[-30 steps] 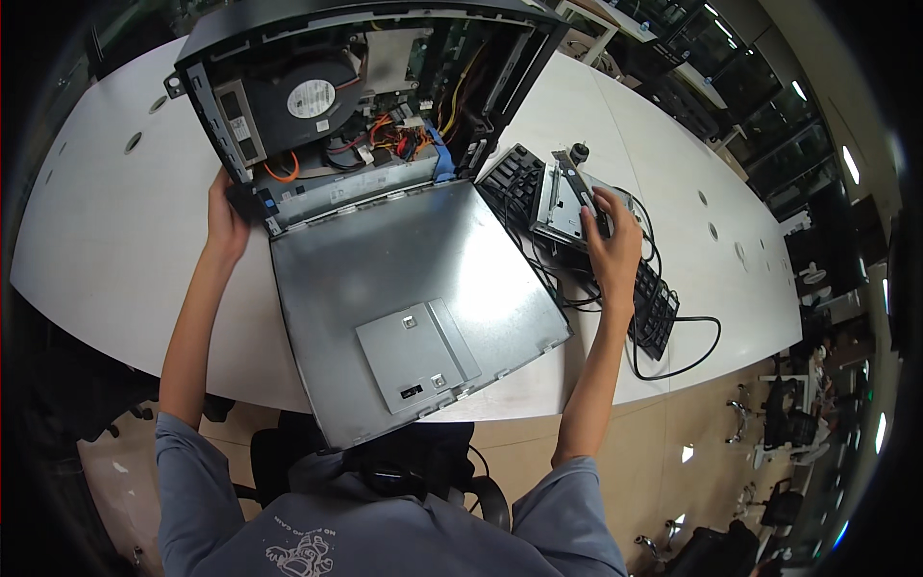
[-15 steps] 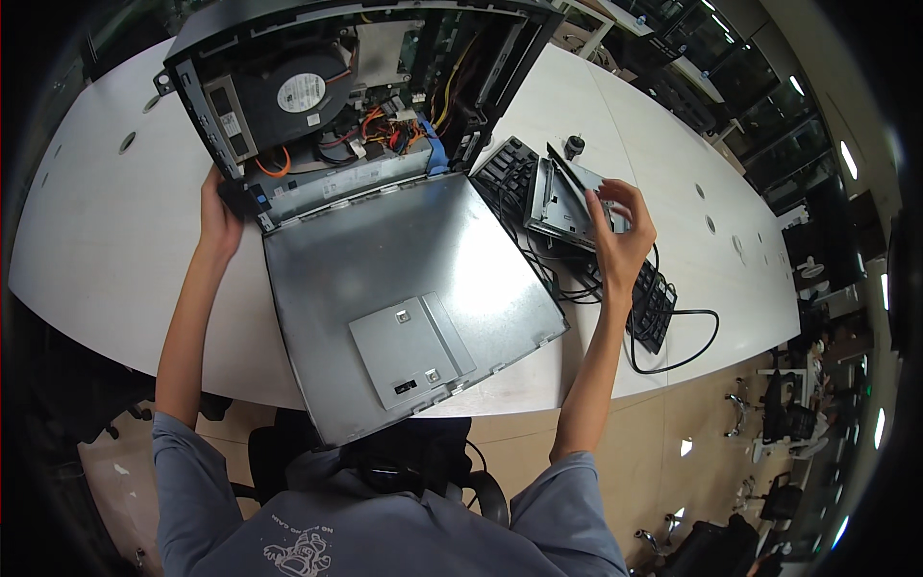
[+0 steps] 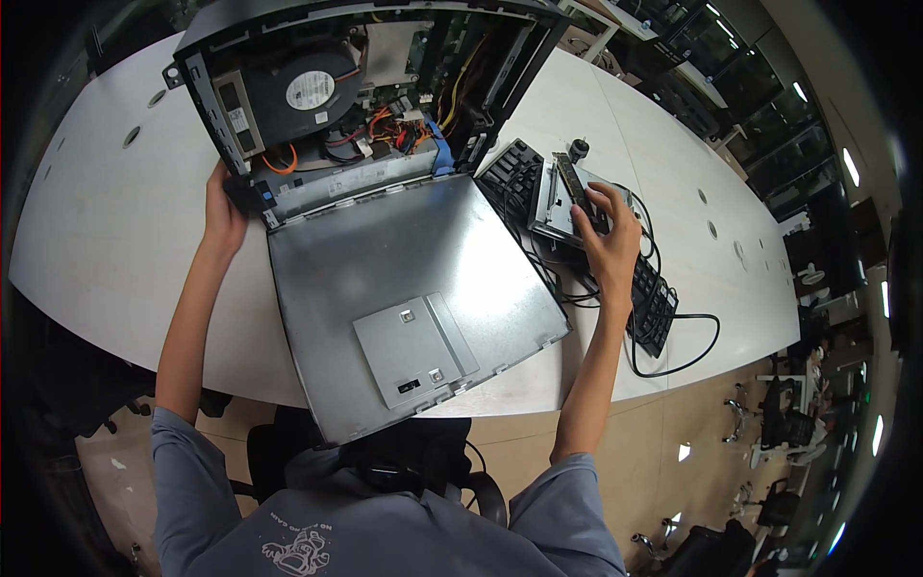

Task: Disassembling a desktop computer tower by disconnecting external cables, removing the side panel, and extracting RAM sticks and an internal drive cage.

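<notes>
An opened desktop computer case [image 3: 336, 178] stands at the back left, with its fan, cables and boards showing. My left hand [image 3: 227, 213] grips its lower left corner, the fingers partly hidden behind it. From the case's lower edge the metal side panel [image 3: 385, 260] reaches toward me. My right hand [image 3: 611, 236] pinches a narrow dark RAM stick [image 3: 569, 175] between thumb and fingers. The stick is tilted above a silver metal drive [image 3: 550, 213], which rests over a black keyboard [image 3: 654, 322]. I cannot tell whether the stick touches the drive.
A loop of black cable [image 3: 716, 332] curls off the keyboard's right side. Behind the drive is a small black round object [image 3: 578, 149]. The white table [image 3: 663, 173] has a curved edge and several holes. A black chair [image 3: 492, 500] is below me.
The RAM stick has turned in my right hand so that its broad face shows, and the hand has shifted slightly left. My left hand stays at the case corner.
</notes>
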Motion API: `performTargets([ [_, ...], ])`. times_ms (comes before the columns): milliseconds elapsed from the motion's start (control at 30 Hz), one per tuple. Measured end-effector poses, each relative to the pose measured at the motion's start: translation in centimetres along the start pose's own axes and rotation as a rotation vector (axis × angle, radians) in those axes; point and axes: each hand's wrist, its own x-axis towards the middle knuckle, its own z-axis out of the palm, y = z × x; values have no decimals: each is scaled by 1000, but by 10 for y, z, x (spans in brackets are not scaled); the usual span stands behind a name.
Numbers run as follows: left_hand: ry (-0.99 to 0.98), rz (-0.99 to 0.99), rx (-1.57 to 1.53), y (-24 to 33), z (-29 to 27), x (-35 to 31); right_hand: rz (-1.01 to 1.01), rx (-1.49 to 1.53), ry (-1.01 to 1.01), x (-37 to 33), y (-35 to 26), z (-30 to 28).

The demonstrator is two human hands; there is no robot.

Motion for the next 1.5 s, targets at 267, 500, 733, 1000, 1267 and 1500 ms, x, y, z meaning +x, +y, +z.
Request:
performTargets([
  [267, -17, -5, -4, -1, -2, 1, 80, 199, 126, -1, 2, 1],
  [500, -25, 2, -2, -3, -5, 5, -42, 128, 137, 3, -14, -11],
  [733, 7, -10, -9, -1, -1, 2, 82, -18, 103, -2, 6, 4],
  [1000, -2, -8, -16, -1, -2, 3, 147, 100, 92, -2, 1, -3],
  [1267, 0, 9, 3, 0, 1, 0, 140, 231, 237, 0, -2, -6],
  [1500, -3, -4, 10, 1, 2, 2, 163, 606, 299, 2, -11, -10],
])
